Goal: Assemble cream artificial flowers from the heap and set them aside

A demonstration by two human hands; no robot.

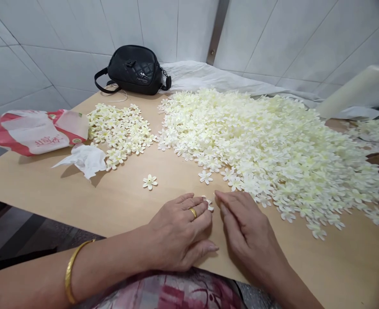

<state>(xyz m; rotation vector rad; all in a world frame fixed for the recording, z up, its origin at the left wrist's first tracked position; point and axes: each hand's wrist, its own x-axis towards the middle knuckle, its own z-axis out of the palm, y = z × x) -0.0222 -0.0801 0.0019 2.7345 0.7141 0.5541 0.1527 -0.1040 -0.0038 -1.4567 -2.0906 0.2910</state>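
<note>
My left hand point(181, 227), with a gold ring and bangle, rests on the table with its thumb spread apart. Its fingertips lie against a small white artificial flower point(209, 204), which they partly cover. Just to the right, my right hand point(249, 223) is closed, thumb and index finger pinched together near that flower. Whatever sits in the pinch is too small or hidden to make out. A single white flower with a yellow centre point(150, 182) lies apart, beyond my left hand. Past my right hand spreads a large heap of white flowers point(257, 137).
A smaller group of flowers with yellow centres point(120, 133) lies at the left. Next to it are a red-and-white packet point(41, 132) and a crumpled tissue point(86, 161). A black bag point(134, 68) stands at the back by the tiled wall. White cloth point(192, 75) lies behind the heap.
</note>
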